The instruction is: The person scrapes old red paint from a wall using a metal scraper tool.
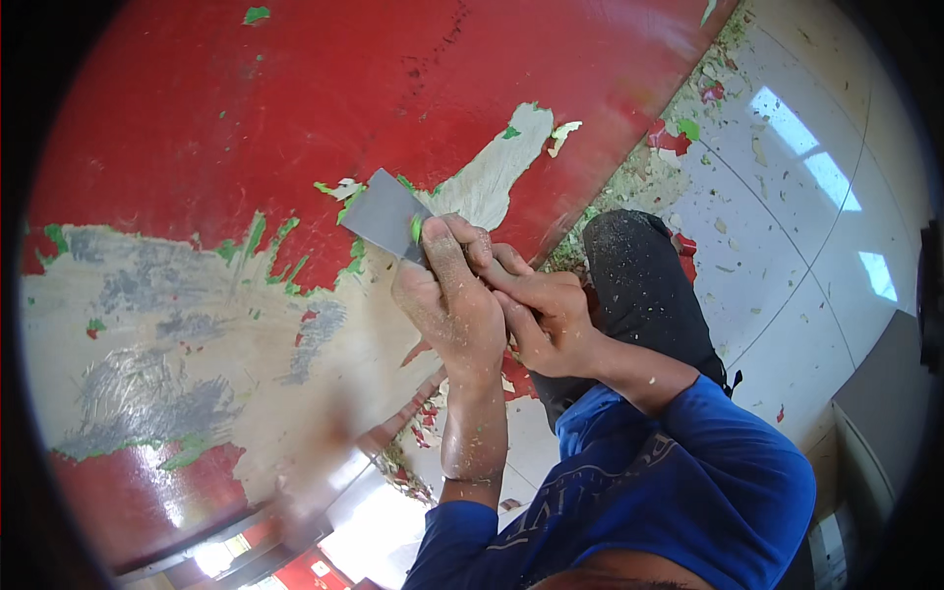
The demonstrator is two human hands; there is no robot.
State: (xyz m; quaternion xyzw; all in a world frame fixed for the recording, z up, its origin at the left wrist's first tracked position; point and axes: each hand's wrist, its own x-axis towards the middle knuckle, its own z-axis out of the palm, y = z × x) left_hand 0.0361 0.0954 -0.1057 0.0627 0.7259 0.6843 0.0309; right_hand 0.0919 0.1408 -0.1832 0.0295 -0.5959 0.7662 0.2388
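Observation:
My left hand is wrapped around a flat metal scraper, its thumb lying along the lower part of the blade. Close beside it, my right hand is closed at the handle end, which the fingers hide. The grey blade rests on or just over a red-painted surface, at the border of a pale stripped patch. Green and cream paint flakes curl around the blade's edge. A bright green scrap sits on the blade by my thumb. Dust covers both hands.
A narrow stripped strip runs up to the right. Paint chips and dust line the surface's edge on the white tiled floor. My dark-trousered knee is beside that edge. A blurred brownish shape appears lower left; I cannot tell what it is.

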